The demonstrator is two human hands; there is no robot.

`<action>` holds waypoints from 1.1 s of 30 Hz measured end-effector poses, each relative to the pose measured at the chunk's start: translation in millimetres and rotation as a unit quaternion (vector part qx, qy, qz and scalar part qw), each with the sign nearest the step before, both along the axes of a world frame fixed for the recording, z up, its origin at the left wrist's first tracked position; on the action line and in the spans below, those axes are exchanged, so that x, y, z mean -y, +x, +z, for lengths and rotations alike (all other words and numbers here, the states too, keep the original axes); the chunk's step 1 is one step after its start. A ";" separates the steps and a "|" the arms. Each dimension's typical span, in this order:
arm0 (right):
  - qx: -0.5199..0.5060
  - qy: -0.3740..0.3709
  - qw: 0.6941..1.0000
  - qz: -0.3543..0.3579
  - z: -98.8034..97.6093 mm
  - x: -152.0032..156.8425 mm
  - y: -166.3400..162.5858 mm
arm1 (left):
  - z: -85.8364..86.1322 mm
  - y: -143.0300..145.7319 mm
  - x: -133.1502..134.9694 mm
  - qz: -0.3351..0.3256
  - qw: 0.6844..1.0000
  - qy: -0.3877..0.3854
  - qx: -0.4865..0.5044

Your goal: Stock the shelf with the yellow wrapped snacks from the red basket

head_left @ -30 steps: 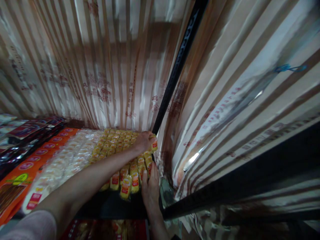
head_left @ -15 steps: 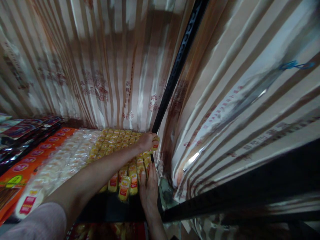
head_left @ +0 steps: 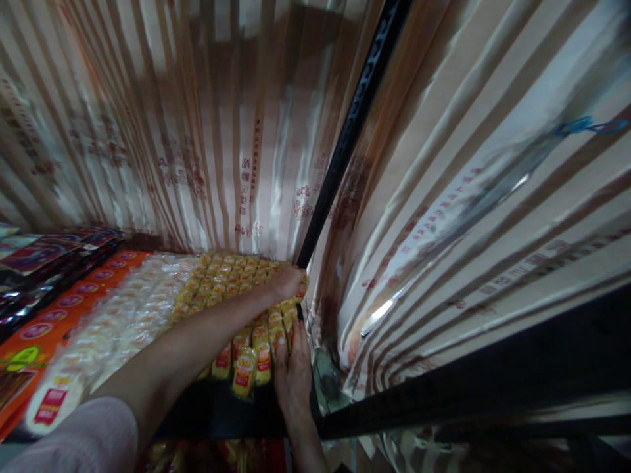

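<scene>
Rows of small yellow-wrapped snack packets [head_left: 244,371] with red labels stand close together on a dark shelf [head_left: 217,410]. My left hand [head_left: 288,282] reaches across them to the far right corner, fingers closed on one yellow packet [head_left: 302,287] beside the black post. That packet is partly covered by the hand. Along the right-hand end of the rows lies my right hand [head_left: 294,374], its fingers stretched forward against the packets' side. Nothing shows in its grasp.
White-wrapped packets [head_left: 54,401] stand left of the yellow ones, then an orange package [head_left: 73,302] and dark packs [head_left: 34,276]. A slanting black post [head_left: 345,151] rises at the shelf corner. Printed pleated curtains [head_left: 217,131] hang behind and to the right.
My left hand has shifted slightly left with the yellow packet, bringing it closer to the rows and the post. The right hand stays at the row's end.
</scene>
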State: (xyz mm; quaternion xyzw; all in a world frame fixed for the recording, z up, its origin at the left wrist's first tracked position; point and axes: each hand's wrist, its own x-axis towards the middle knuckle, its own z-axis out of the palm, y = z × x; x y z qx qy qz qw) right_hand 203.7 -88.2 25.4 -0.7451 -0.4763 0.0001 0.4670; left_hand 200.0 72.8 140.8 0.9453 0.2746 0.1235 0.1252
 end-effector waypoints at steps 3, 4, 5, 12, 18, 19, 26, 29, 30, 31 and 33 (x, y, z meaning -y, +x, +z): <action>0.000 -0.014 1.000 0.001 2.2 0.2 -0.6 | -2.6 4.2 -2.6 -0.009 1.000 0.005 -0.011; 0.000 -0.019 1.000 0.003 2.9 0.4 -0.6 | -3.6 5.5 -3.1 -0.013 1.000 0.007 -0.016; 0.000 -0.021 1.000 0.004 3.4 0.6 -0.6 | -4.6 6.8 -3.4 -0.018 1.000 0.010 -0.022; 0.014 -0.012 1.000 0.000 -2.6 0.6 2.1 | -12.1 12.4 -2.4 -0.023 0.996 0.031 -0.075; 0.021 0.003 1.000 -0.004 -2.5 0.8 0.6 | -17.6 13.4 2.8 -0.021 0.992 0.042 -0.114; 0.022 0.001 1.000 -0.003 -1.6 0.8 0.3 | -18.5 14.7 3.8 -0.018 0.992 0.043 -0.118; 0.020 0.000 1.000 -0.008 -1.8 1.0 1.0 | -19.2 23.7 6.5 0.007 0.992 0.036 -0.120; 0.019 0.007 1.000 -0.011 -2.7 1.3 1.1 | -15.2 20.5 7.5 0.008 0.993 0.037 -0.115; 0.019 0.010 1.000 -0.014 -2.5 1.2 1.0 | -13.7 18.8 8.1 0.007 0.993 0.037 -0.115; 0.018 0.014 1.000 -0.019 -2.2 1.0 0.8 | -12.3 17.0 8.7 0.006 0.993 0.038 -0.114; 0.014 0.016 0.999 -0.025 -1.3 0.1 0.6 | -10.0 13.6 9.9 0.005 0.993 0.038 -0.115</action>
